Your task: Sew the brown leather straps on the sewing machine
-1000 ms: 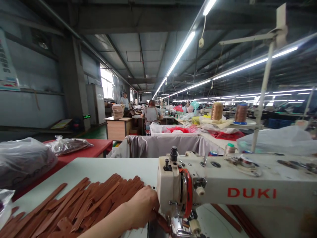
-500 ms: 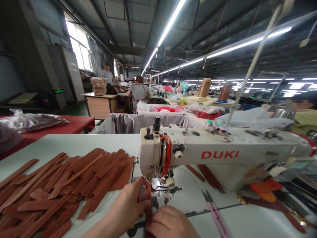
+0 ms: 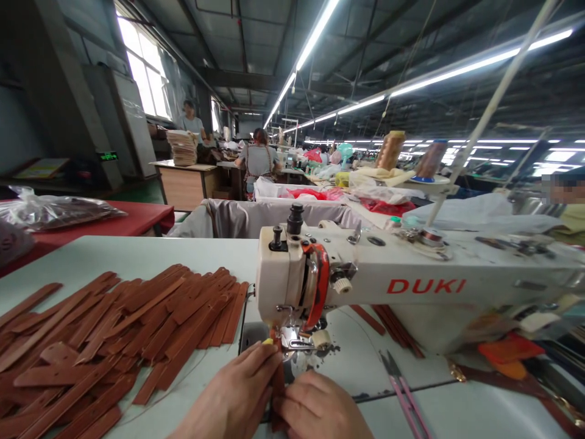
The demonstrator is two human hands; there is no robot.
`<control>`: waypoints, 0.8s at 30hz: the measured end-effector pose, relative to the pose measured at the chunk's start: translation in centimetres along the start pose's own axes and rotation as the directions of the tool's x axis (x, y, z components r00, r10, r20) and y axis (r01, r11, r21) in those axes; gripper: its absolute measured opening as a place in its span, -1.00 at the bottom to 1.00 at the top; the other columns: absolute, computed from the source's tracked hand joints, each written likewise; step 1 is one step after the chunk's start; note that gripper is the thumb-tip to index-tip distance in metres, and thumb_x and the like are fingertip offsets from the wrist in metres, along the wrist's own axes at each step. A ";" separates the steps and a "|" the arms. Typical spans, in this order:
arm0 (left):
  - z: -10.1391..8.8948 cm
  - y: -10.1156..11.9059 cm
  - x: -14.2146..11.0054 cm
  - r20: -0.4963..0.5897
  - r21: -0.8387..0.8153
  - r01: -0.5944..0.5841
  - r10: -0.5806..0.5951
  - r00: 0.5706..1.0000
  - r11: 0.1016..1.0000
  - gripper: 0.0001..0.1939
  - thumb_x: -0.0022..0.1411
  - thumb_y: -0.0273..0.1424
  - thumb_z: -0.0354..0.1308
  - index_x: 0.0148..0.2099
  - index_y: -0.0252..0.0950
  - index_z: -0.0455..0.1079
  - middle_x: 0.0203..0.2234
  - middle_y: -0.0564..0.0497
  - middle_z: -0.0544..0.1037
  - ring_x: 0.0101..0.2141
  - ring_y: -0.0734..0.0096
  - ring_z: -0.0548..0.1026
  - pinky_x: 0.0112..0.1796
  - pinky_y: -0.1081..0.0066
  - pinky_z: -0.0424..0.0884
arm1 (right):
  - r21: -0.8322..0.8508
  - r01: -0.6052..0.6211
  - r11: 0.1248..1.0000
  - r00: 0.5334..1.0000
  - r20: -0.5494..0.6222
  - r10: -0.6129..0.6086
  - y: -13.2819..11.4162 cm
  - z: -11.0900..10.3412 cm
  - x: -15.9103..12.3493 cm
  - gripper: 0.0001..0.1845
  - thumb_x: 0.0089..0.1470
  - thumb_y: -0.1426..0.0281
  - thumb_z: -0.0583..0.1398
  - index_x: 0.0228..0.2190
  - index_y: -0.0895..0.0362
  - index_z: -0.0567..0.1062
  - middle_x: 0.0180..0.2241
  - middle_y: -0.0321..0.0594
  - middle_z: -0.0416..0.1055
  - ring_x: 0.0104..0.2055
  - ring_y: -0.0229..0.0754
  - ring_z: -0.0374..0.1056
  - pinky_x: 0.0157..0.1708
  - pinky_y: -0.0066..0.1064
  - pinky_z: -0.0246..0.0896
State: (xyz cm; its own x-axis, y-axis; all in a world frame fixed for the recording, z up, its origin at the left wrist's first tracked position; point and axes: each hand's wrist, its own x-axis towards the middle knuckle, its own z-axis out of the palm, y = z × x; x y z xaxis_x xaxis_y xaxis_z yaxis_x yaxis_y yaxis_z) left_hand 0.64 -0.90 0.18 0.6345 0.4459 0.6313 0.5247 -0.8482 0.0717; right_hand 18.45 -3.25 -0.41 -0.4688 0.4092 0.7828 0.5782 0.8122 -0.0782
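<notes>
My left hand (image 3: 233, 396) and my right hand (image 3: 320, 408) meet at the bottom middle, fingers closed on a narrow brown leather strap (image 3: 276, 381). The strap runs up between them to the presser foot (image 3: 292, 341) of a white DUKI sewing machine (image 3: 365, 280). A yellow cover sits on my left fingertip. To the left of my hands lies a wide heap of brown leather straps (image 3: 105, 335) on the white table (image 3: 128, 256).
Pink thread snips (image 3: 404, 390) lie right of my hands. More straps (image 3: 393, 326) rest behind the machine. Thread cones (image 3: 388, 149) stand on a rack. A red table (image 3: 132, 222) with a plastic bag is at left; other people work further back.
The view tipped down from the hall to the needle area. My right hand came into view and both hands closed on the strap, sliding it toward the presser foot.
</notes>
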 end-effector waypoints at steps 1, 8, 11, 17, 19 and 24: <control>-0.2 0.0 0.2 0.004 0.014 -0.010 0.010 1.000 1.000 -0.62 0.36 -0.57 -0.26 0.03 -0.36 0.33 -0.09 -0.14 0.54 -0.03 0.36 0.47 0.14 0.44 0.29 | 0.000 0.004 1.000 1.000 0.003 -0.004 0.1 0.1 -0.1 -0.55 0.31 0.46 -0.08 -0.49 0.15 0.49 -0.59 -0.29 0.45 -0.56 -0.27 0.31 -0.54 -0.52 0.31; -2.0 0.3 1.3 0.106 0.097 -0.048 0.038 0.994 0.994 -0.67 0.32 -0.57 -0.19 -0.11 -0.35 0.41 -0.20 -0.09 0.63 -0.19 0.35 0.58 -0.03 0.56 0.43 | 0.032 -0.023 0.999 0.999 0.033 0.022 0.0 0.6 -1.0 -0.71 0.19 0.54 0.02 -0.43 0.15 0.51 -0.54 -0.29 0.48 -0.53 -0.24 0.33 -0.51 -0.49 0.35; -1.9 0.2 1.1 0.092 0.080 -0.023 0.015 0.996 0.997 -0.69 0.28 -0.56 -0.14 -0.05 -0.34 0.37 -0.20 -0.07 0.63 -0.20 0.37 0.59 -0.01 0.59 0.41 | 0.061 -0.066 0.996 0.991 0.123 0.058 0.3 -1.4 -0.2 -0.77 0.07 0.58 0.10 -0.38 0.12 0.53 -0.46 -0.29 0.51 -0.46 -0.25 0.36 -0.47 -0.51 0.37; -1.8 0.3 0.6 0.090 0.098 0.093 -0.102 0.991 0.991 -0.60 0.20 -0.55 -0.03 0.10 -0.30 0.26 -0.06 -0.07 0.57 -0.08 0.39 0.55 0.11 0.59 0.27 | -0.329 -0.524 0.786 0.762 0.233 0.605 7.8 -7.6 1.9 -0.64 0.08 0.58 0.04 -0.25 0.03 0.56 -0.32 -0.23 0.56 -0.25 -0.13 0.49 -0.16 -0.29 0.41; -2.2 0.5 0.8 0.086 0.093 0.084 -0.092 0.992 0.992 -0.63 0.19 -0.55 -0.05 0.05 -0.32 0.29 -0.11 -0.09 0.58 -0.12 0.40 0.56 0.09 0.61 0.27 | -0.379 -0.527 0.761 0.758 0.196 0.622 11.0 -8.2 2.3 -0.70 0.15 0.49 0.05 -0.22 0.04 0.54 -0.27 -0.16 0.57 -0.17 -0.04 0.48 -0.13 -0.22 0.40; -2.7 0.8 1.4 0.097 0.059 0.085 -0.090 0.991 0.995 -0.63 0.18 -0.59 -0.08 0.00 -0.32 0.35 -0.14 -0.08 0.60 -0.14 0.42 0.57 0.03 0.66 0.34 | -0.435 -0.470 0.768 0.796 0.167 0.582 14.5 -6.9 2.8 -0.72 0.22 0.31 0.03 -0.14 0.04 0.49 -0.11 -0.11 0.53 -0.03 0.08 0.42 -0.07 -0.11 0.37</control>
State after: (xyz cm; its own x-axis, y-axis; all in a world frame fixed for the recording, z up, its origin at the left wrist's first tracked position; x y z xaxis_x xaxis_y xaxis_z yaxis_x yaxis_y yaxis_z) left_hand 0.40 -1.75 3.22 0.6365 0.5460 0.5447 0.6090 -0.7892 0.0795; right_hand 30.12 6.75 4.96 -0.1485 0.8675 0.4748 0.9550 0.2505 -0.1589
